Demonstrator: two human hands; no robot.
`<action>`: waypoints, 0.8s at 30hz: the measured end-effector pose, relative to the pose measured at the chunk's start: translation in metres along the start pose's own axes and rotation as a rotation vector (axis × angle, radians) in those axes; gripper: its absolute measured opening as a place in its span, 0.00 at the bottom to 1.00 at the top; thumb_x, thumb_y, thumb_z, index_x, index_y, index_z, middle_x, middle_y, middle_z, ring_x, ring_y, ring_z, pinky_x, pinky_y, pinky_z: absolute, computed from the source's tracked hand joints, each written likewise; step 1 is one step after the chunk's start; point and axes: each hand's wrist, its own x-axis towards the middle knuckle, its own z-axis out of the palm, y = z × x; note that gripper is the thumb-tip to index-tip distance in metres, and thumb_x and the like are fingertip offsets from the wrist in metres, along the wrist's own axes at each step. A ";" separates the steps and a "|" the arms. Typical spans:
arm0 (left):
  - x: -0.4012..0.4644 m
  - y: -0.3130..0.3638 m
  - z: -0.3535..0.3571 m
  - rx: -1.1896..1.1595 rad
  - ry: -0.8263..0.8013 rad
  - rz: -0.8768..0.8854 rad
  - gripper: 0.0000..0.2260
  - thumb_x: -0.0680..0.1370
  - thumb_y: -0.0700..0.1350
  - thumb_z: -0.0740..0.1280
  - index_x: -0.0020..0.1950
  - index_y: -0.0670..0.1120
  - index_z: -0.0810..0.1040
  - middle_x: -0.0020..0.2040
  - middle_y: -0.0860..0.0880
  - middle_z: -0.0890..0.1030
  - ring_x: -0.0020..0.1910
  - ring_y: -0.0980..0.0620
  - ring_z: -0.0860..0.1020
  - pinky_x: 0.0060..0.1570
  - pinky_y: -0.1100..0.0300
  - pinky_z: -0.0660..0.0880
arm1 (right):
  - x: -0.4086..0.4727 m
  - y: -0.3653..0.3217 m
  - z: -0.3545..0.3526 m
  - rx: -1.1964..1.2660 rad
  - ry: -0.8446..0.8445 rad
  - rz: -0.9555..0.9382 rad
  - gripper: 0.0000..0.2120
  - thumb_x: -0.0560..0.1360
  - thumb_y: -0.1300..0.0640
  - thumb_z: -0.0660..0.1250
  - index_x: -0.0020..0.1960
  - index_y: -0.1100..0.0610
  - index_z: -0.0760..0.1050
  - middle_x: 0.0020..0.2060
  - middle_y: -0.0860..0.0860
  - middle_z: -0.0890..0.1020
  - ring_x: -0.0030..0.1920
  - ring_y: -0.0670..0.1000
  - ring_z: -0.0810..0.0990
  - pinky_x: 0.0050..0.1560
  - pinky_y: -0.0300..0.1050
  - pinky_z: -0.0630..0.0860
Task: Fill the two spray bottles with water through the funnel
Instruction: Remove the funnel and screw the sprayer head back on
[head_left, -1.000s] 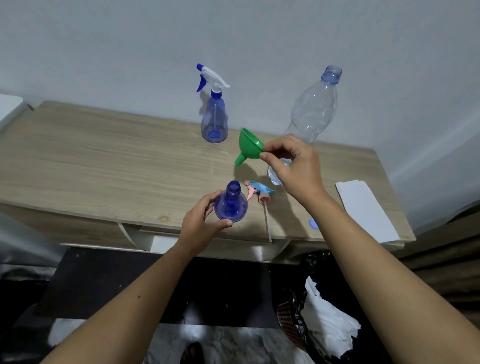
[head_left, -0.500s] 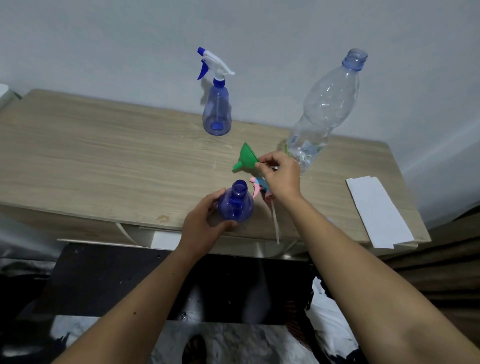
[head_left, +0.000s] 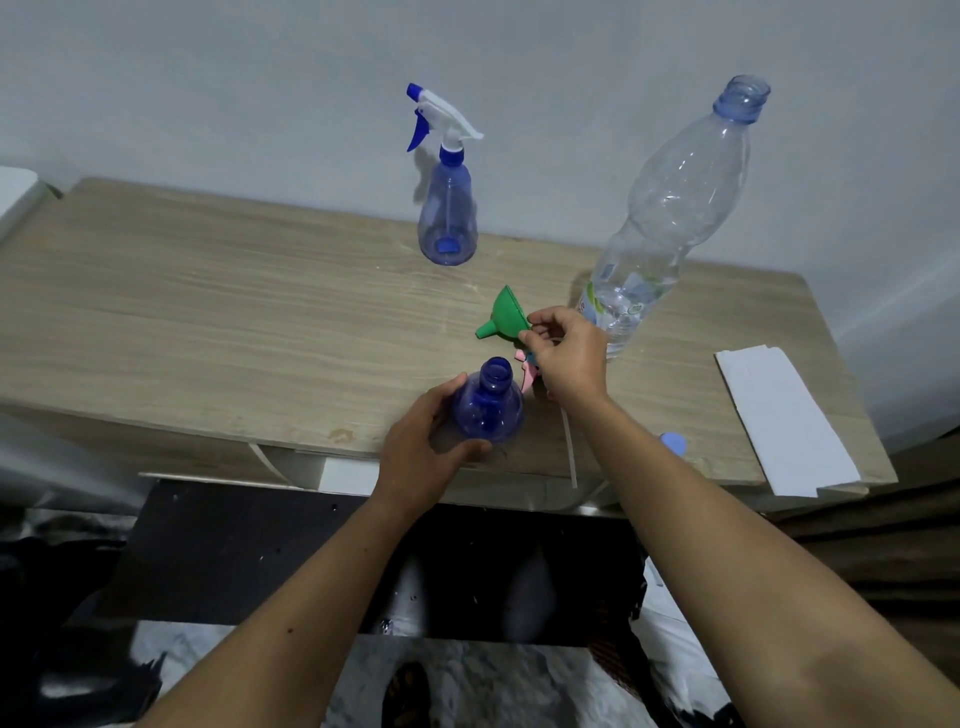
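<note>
Two hands split the work: your left hand (head_left: 415, 447) wraps the open-necked blue plastic spray bottle (head_left: 488, 402) near the table's front edge, steadying it, while your right hand (head_left: 569, 358) pinches the small green plastic funnel (head_left: 505, 317) by its rim, spout angled toward the neck.

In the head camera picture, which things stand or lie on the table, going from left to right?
Capped spray bottle → open spray bottle in the left hand → green funnel in the right hand → clear water bottle → white paper.

Wooden table (head_left: 208, 322) carries: capped sprayer (head_left: 447, 208), open bottle (head_left: 488, 405), water bottle (head_left: 670, 208), trigger head (head_left: 527, 371), cap (head_left: 674, 443), paper (head_left: 779, 421).
</note>
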 end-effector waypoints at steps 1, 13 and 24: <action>0.000 0.000 0.000 0.003 0.002 0.002 0.38 0.68 0.38 0.84 0.76 0.48 0.75 0.71 0.55 0.80 0.69 0.60 0.78 0.69 0.64 0.74 | -0.001 0.000 -0.001 0.003 -0.004 -0.002 0.10 0.75 0.64 0.77 0.55 0.58 0.84 0.41 0.49 0.84 0.44 0.49 0.85 0.52 0.50 0.86; -0.002 0.000 0.002 0.017 0.020 0.016 0.39 0.66 0.37 0.85 0.74 0.53 0.76 0.69 0.57 0.81 0.68 0.59 0.80 0.68 0.61 0.76 | -0.026 -0.002 -0.030 0.011 0.021 0.028 0.06 0.75 0.61 0.78 0.52 0.57 0.85 0.38 0.48 0.84 0.40 0.46 0.84 0.45 0.49 0.87; 0.001 -0.005 0.000 0.077 -0.010 0.050 0.38 0.68 0.40 0.84 0.76 0.49 0.75 0.72 0.54 0.80 0.70 0.56 0.79 0.71 0.55 0.75 | -0.057 0.021 -0.030 -0.196 0.070 0.154 0.20 0.68 0.45 0.81 0.54 0.53 0.81 0.44 0.50 0.81 0.45 0.51 0.78 0.46 0.46 0.73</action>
